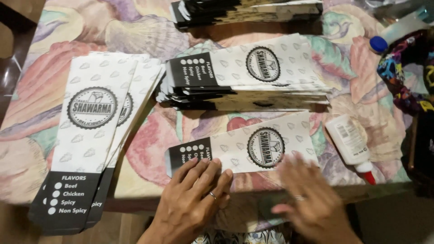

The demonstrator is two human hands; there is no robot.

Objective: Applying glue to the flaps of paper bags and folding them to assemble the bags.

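Floral-clothed surface (149, 153) carries stacked paper sleeves (246, 79). Left hand (194, 199) and right hand (312, 199), fingers spread flat and gripping nothing, press one paper sleeve (244, 147) flat; glue bottle (350, 144) nearby.

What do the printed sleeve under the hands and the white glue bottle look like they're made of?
Printed sleeve: thin matte paper by the look, lying flat with crisp folded edges under the left hand and right hand. Glue bottle: probably soft plastic, smooth and faintly glossy, with a red nozzle tip.

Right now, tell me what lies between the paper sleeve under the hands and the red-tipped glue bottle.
In the head view, only bare floral tablecloth separates the paper sleeve from the glue bottle; nothing else lies there.
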